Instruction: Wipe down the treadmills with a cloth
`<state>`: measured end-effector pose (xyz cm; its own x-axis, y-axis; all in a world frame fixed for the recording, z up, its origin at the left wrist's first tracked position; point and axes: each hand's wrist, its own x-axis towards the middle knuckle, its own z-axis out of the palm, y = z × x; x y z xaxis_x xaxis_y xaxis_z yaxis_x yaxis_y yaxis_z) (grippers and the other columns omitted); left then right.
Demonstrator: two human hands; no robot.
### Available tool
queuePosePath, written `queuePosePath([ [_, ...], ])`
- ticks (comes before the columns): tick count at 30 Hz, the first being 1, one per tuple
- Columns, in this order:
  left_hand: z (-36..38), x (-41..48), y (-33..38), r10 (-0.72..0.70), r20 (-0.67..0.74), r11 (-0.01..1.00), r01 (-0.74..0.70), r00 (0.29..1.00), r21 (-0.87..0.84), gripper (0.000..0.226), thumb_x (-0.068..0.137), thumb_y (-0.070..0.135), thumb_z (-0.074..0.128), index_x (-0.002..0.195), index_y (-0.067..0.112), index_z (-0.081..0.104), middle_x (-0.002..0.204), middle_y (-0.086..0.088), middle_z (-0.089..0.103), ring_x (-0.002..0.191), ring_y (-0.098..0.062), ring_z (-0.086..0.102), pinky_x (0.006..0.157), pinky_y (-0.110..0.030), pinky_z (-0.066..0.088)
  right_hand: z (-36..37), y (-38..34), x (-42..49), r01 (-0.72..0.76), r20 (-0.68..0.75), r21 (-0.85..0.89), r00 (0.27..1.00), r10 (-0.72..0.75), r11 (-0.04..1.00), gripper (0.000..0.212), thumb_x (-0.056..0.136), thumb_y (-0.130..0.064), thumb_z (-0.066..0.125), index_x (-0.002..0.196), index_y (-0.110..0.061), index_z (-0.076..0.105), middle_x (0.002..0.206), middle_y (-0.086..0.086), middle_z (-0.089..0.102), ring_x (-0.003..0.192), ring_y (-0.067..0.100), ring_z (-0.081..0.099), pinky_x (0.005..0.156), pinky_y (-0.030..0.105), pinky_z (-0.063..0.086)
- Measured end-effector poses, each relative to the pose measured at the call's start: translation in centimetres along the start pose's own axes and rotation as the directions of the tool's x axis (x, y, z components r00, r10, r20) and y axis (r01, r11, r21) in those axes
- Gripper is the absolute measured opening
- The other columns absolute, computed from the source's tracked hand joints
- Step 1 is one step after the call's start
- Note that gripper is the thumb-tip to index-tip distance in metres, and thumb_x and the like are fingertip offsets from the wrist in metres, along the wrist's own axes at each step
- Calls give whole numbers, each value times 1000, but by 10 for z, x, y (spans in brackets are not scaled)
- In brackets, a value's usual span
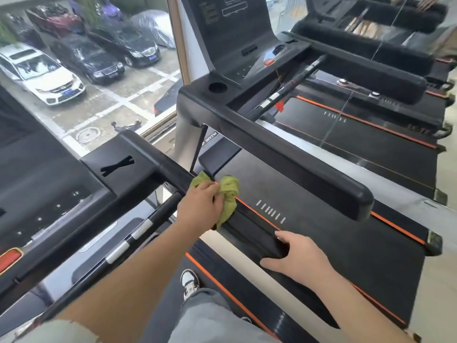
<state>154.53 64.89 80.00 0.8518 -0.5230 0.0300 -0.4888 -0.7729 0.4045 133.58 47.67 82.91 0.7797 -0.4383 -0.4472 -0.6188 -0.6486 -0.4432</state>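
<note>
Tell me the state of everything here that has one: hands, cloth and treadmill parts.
green cloth: bunched, pressed on the handrail
left hand: grips the green cloth
right hand: holds the handrail's end
cup holder: empty

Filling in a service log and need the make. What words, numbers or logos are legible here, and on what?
"BRTW": on the next treadmill's silver upright.
"12", "9", "6", "3": on the near treadmill's console.
Too blurred to read: the print on the next treadmill's display panel and the car number plates outside.
</note>
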Motion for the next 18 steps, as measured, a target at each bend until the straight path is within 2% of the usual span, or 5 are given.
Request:
queuePosePath([
  [4,22,-52,50,159,31,987,-158,987,-21,56,98,41,29,155,43,31,137,12,56,111,-30,53,81,-45,56,-7,18,-11,-72,8,-145,997,74,987,80,57,-76,72,124,-34,61,117,-18,60,106,8,61,87,33,56],
  [6,36,-76,57,389,77,921,-388,918,-27,51,97,43,32,147,45,42,137,9,58,105,-29,58,73,-43,59,-7,26,-16,-90,7,-194,996,93,977,64,56,-76,69,103,-34,62,102,-16,60,92,7,60,78,33,57],
  [9,30,-53,37,543,97,834,-549,834,52,43,101,46,38,140,40,54,132,12,62,110,-25,64,69,-41,60,1,35,-20,-63,-26,-179,998,59,982,62,59,-73,68,110,-39,63,102,-17,59,94,8,59,78,31,56],
  [14,12,-16,31,47,31,997,-49,998,65,37,103,42,42,133,35,62,129,11,61,124,-23,51,86,-42,53,6,44,-27,-90,-66,18,994,91,996,73,58,-69,75,123,-40,61,112,-22,62,105,5,61,91,30,55],
  [18,37,-66,71,77,-2,994,-77,997,-79,29,101,34,48,122,26,67,127,4,59,112,-29,56,83,-40,51,9,43,-33,-133,-130,75,981,142,988,63,58,-66,79,111,-42,56,102,-21,62,98,7,62,81,27,54],
])
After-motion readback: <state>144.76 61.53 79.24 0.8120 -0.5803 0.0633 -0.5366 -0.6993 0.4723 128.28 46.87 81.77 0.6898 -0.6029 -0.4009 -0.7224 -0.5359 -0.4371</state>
